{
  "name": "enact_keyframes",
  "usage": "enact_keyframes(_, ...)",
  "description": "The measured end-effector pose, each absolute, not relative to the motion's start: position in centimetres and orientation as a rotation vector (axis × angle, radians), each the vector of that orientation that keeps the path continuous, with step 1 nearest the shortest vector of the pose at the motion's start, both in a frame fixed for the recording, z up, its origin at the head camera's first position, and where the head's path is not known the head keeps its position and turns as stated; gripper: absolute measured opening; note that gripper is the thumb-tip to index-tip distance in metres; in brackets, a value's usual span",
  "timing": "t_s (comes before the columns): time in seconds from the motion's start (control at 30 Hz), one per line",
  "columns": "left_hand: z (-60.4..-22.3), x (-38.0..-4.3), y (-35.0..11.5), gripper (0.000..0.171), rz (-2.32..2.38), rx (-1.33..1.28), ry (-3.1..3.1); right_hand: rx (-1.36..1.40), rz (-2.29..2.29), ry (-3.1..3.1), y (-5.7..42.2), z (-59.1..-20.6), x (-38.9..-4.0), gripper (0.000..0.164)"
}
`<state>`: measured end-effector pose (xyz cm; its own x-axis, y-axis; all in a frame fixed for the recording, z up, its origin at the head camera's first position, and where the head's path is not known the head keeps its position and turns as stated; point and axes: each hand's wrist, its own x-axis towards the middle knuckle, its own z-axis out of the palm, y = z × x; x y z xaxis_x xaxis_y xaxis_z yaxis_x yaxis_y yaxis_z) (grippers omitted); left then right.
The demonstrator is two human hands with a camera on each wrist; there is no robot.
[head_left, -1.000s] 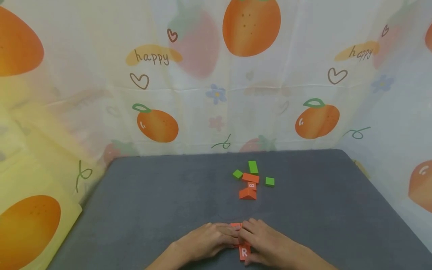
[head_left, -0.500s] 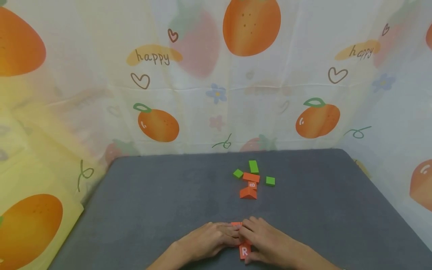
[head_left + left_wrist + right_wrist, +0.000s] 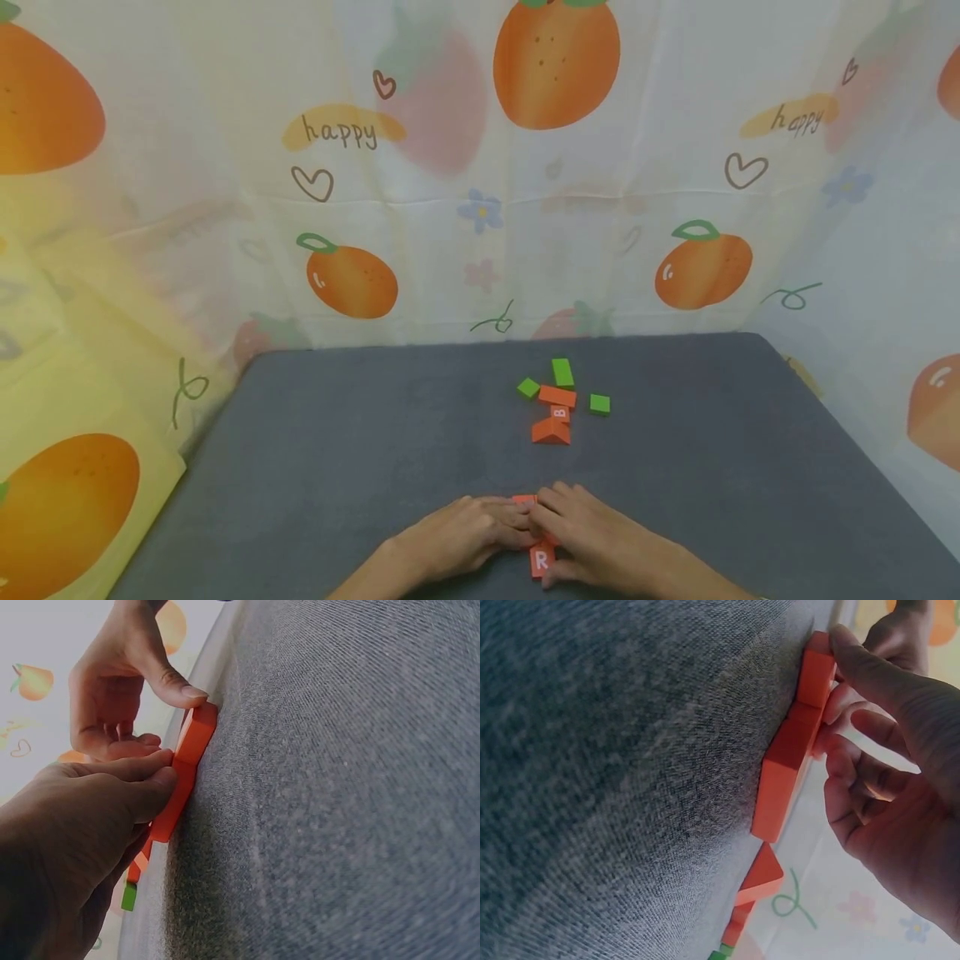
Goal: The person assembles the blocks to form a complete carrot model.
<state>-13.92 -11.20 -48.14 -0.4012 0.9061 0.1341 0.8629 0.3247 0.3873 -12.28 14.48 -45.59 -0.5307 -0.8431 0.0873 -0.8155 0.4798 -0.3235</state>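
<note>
Both hands meet over a small row of orange blocks near the front of the table. An orange block lettered R (image 3: 540, 563) lies at the near end, and the thumb of my right hand (image 3: 592, 533) presses on its end. The right fingers curl over the row's farther part. My left hand (image 3: 465, 533) pinches a longer orange block (image 3: 176, 806) that adjoins the R block, thumb and fingertips at its edge. Past the hands, one orange face (image 3: 523, 499) shows in the head view; much of the row is hidden beneath the fingers.
Farther back sit an orange roof-shaped block (image 3: 551, 432), a B-lettered orange block (image 3: 559, 413) and an orange rectangular block (image 3: 557, 396). Around them lie a green oblong block (image 3: 562, 372) and two small green blocks. A printed curtain (image 3: 427, 250) borders the grey table (image 3: 360, 433).
</note>
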Motion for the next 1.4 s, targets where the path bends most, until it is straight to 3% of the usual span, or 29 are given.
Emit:
enact_keyframes(0.4, -48.0, -13.8, -11.0, 0.039, 0.595, 1.655, 2.454, -1.383, -0.524, 2.751, 15.3, -44.1, -13.6, 0.033)
enact_keyframes(0.7, -47.7, -13.7, -11.3, 0.04, 0.534, 1.612, 2.449, -1.32, -0.4, 2.942, 17.3, -42.1, -19.6, 0.022)
enact_keyframes(0.9, -47.9, -13.7, -11.3, 0.04, 0.568, 1.6, 2.433, -1.272, -0.18, 2.942, 18.0, -43.8, -22.8, 0.038)
enact_keyframes(0.97, -47.9, -13.7, -11.3, 0.04, 0.569, 1.61, 2.43, -1.257, -0.087, 2.944, 17.9, -44.4, -23.0, 0.039)
enact_keyframes(1.17, -47.9, -13.9, -11.4, 0.039, 0.58, 1.623, 2.431, -1.145, -0.008, 3.079, 18.2, -44.7, -22.2, 0.006)
enact_keyframes(1.4, -48.0, -13.9, -11.4, 0.039, 0.592, 1.639, 2.42, -1.303, -0.04, 3.061, 19.1, -44.3, -22.4, 0.019)
